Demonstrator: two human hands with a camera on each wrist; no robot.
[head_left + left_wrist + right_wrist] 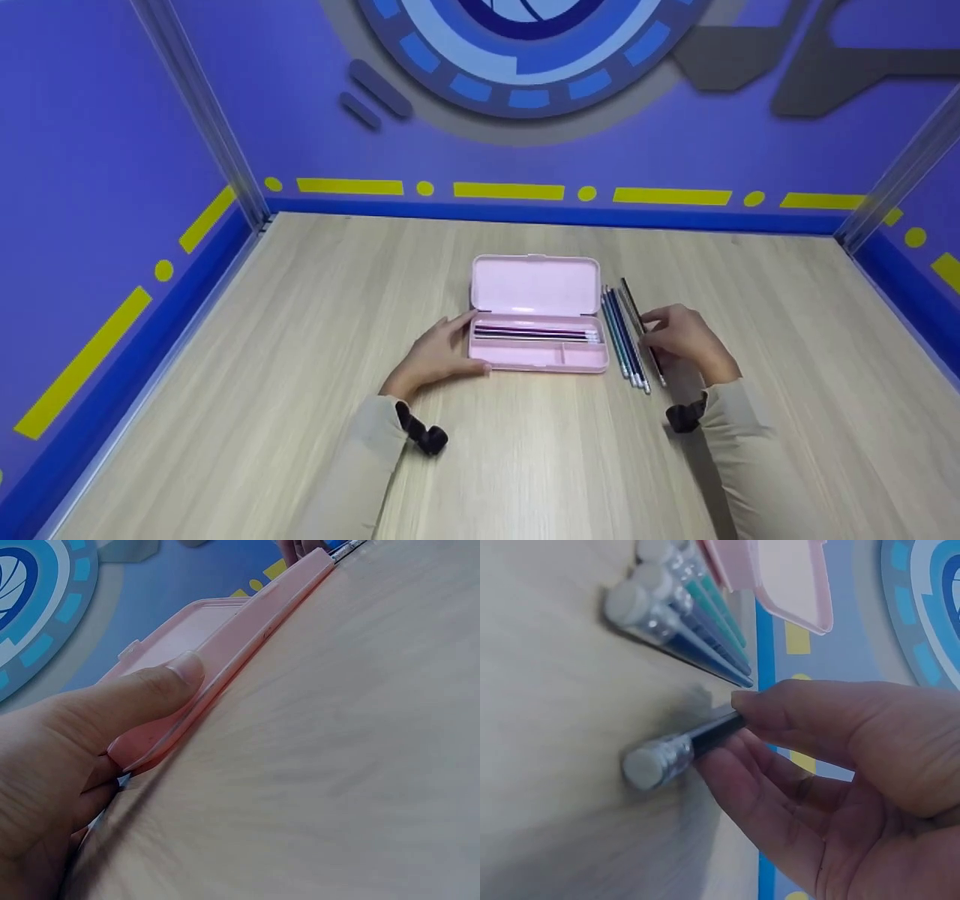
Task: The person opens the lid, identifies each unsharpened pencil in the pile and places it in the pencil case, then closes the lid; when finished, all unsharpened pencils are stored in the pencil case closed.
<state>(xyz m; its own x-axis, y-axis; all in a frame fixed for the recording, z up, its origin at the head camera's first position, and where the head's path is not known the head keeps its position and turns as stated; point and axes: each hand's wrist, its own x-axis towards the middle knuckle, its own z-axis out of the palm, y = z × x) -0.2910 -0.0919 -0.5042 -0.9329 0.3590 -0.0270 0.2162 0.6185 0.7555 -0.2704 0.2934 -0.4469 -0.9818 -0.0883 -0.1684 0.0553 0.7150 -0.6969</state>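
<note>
A pink pencil case lies on the table with its lid standing raised at the back. Several pencils lie lengthwise in its rear compartment; the front is split by a divider. My left hand holds the case at its left end, thumb along the front wall, as the left wrist view also shows. To the right of the case, my right hand pinches a black pencil with a white eraser end between thumb and fingers. Beside it several blue and green pencils lie side by side, erasers toward me.
The wooden tabletop stretches to both sides and in front of the case. Blue printed panels stand along the back and sides, with metal posts at the corners.
</note>
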